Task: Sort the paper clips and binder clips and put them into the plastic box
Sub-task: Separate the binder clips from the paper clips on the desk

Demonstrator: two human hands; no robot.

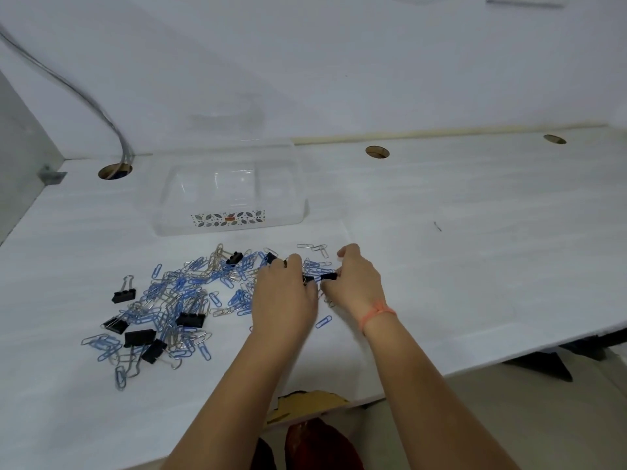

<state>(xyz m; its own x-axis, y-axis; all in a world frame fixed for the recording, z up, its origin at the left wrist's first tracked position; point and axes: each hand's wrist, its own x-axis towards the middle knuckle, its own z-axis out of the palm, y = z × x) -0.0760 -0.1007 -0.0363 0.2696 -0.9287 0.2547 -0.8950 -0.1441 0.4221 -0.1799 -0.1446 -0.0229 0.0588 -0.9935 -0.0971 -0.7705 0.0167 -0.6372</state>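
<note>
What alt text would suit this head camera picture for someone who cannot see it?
Two bare hands, left hand and right hand, reach into a scatter of blue and silver paper clips and black binder clips on a white table. A clear plastic box sits just behind the pile.

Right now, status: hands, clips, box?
Left hand and right hand both pinching black binder clips. Mixed paper clips heaped on table. Plastic box holds no clips. Nothing blocking.

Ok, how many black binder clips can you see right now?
9 binder clips: five at the pile's left end, two at its far edge, one by the left hand, one by the right hand. More may be hidden underneath.
</note>
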